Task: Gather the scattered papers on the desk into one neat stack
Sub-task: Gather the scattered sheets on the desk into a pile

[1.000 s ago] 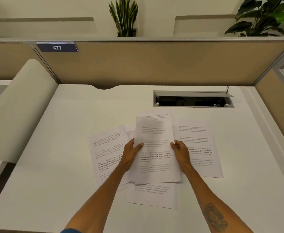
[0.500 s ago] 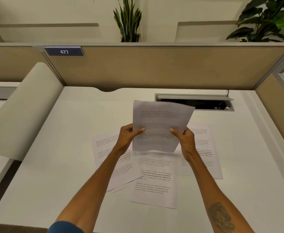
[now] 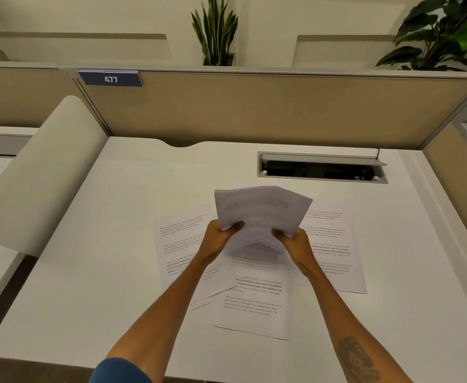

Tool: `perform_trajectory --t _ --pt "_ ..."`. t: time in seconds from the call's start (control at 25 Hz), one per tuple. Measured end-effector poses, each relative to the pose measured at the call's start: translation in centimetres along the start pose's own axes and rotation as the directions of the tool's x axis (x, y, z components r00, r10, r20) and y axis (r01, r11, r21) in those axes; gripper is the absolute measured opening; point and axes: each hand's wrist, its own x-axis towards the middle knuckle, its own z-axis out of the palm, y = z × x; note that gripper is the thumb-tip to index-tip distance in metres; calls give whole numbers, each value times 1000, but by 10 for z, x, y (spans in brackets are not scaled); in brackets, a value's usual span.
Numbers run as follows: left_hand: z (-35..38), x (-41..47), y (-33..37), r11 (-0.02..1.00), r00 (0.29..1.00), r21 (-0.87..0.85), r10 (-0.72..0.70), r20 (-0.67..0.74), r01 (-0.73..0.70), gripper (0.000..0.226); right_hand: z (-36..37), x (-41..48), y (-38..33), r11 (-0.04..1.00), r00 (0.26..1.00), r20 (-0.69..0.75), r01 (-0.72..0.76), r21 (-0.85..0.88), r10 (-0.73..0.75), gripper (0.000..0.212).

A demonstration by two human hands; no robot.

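I hold a printed sheet up above the white desk, bent and blurred, its top edge leaning away from me. My left hand grips its left side and my right hand grips its right side. Under my hands several printed papers lie scattered and overlapping: one to the left, one near the front, one to the right. My forearms hide parts of them.
An open cable tray slot is set in the desk at the back right. Beige partition panels close the back and right side. A curved white panel stands at the left edge. Plants sit behind the partition.
The sheet went from lying over the pile to being lifted in both hands. Since half a second ago it has dropped lower and bent, with both hands drawn closer together.
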Motion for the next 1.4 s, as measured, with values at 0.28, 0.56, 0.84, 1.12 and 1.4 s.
perform_trajectory --t 0.28,0.56,0.84,1.12,1.4 --pt "-30 -2 5 998 981 -62 -12 -195 -1 31 41 14 -41 996 999 28 28 -83 -26 43" --pt "-109 -42 -42 973 946 -169 -195 -258 155 38 115 6 -25 981 961 195 -187 -61 195 45" --pt "-192 -100 -83 930 859 -232 -354 -369 284 33 168 11 18 810 990 29 -94 -579 135 47" --pt "-210 -105 -97 922 838 -240 -378 -393 304 32 208 4 20 643 994 -69 -108 -758 86 75" --pt "-200 -85 -102 930 846 -196 -364 -390 310 29 214 10 18 691 987 -28 -131 -711 159 61"
